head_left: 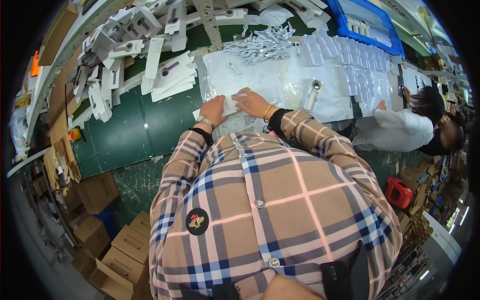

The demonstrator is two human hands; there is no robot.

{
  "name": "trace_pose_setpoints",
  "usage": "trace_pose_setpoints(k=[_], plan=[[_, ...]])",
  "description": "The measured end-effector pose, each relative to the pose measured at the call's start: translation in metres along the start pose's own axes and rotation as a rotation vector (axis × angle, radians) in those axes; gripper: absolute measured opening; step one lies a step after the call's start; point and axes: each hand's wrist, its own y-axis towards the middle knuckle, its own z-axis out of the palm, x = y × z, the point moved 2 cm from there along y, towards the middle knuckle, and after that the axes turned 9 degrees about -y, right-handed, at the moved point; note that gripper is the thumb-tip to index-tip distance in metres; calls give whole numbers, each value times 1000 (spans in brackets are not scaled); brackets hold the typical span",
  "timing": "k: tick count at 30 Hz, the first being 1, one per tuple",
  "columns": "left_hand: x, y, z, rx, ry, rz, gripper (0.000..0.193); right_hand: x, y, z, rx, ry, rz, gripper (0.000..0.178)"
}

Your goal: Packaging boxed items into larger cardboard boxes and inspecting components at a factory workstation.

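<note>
Between my two hands is a small white printed paper or flat box (230, 106), lying at the near edge of the white-covered bench; I cannot tell which of the two it is. My left hand (214, 110), with a watch on its wrist, has its fingers closed at the left side of this piece. From the right, my right hand (253, 103) pinches its other side, a bangle on the wrist. Just beyond lies a short white cable (233, 67) by itself. A white handheld device with a round dark head (314, 94) rests to the right on the plastic sheeting.
A heap of white cables (265, 44) lies ahead. White plastic trays (360, 60) stand in rows at right, before a blue crate (367, 25). Flat and folded white boxes (172, 75) pile up at left. A tape roll (75, 135) sits far left. A co-worker in white (400, 129) works at right.
</note>
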Motion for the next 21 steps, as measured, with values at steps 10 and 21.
trace_pose_setpoints(k=[10,21], plan=[[52,-55,-35,-215,-160,-104,70,39,39,12,193,718,224,51],[251,-175,-84,-737,-163,-844,61,-18,-62,-26,147,278,415,37]])
